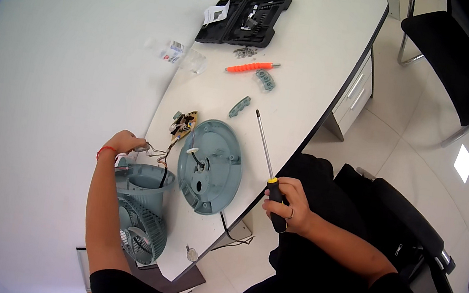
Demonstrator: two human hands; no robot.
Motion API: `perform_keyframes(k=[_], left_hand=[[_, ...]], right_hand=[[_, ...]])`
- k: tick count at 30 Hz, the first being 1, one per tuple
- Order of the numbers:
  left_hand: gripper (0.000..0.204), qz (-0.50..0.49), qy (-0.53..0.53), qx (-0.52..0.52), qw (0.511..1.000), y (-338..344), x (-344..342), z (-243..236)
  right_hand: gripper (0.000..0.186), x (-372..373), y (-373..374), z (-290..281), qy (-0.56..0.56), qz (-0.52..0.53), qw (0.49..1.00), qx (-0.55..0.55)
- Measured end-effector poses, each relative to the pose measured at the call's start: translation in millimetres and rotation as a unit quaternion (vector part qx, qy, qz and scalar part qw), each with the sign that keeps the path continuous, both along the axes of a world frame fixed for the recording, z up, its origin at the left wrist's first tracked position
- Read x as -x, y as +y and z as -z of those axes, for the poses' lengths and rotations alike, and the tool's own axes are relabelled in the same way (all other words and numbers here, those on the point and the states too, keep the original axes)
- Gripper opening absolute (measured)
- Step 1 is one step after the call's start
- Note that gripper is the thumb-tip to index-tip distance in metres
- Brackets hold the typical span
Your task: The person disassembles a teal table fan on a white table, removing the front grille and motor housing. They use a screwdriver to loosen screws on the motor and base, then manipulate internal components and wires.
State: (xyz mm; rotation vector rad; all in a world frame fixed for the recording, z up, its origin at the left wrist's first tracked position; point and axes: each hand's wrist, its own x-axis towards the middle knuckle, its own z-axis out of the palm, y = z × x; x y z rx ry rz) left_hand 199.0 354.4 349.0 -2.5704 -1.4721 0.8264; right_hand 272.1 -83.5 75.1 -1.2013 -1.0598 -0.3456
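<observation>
My right hand (289, 205) is closed around the black and yellow handle of a screwdriver (265, 146), whose shaft points up and away beside the table's edge. At the left, my left hand (123, 141) pinches a small grey part (141, 147) with wires attached. Those wires (157, 152) run over the grey-green fan housing (148, 182) toward a circuit board (184, 126). Below the housing is the fan's grille (145, 230). A round grey-green base (221, 165) lies on the table between my hands, with a white connector and cable at its middle.
On the white table (316, 32) are an open black tool case (243, 19), loose metal bits (245, 52), an orange-handled tool (251, 67), two small green pieces, a clear plastic bottle (192, 61) and a round metallic disc (191, 254). Black chairs (450, 63) stand at right.
</observation>
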Motion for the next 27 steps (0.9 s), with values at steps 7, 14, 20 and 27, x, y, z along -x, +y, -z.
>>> perform_keyframes(k=[7,14,20,27], left_hand=[[0.044,-0.053,-0.004,0.069,0.996,-43,0,-12],[0.038,-0.210,-0.112,0.188,0.953,-87,-3,-27],[0.047,-0.278,-0.203,0.334,0.878,-108,-1,-21],[0.042,-0.315,-0.435,0.499,0.680,-152,32,16]], right_hand=[[0.041,6,-1,3,0.016,-0.023,1.000,0.002],[0.043,4,-4,-3,0.024,-0.019,1.000,0.005],[0.044,4,-8,-2,0.020,-0.028,0.999,-0.009],[0.047,-7,-18,-11,0.070,-0.128,0.987,-0.068]])
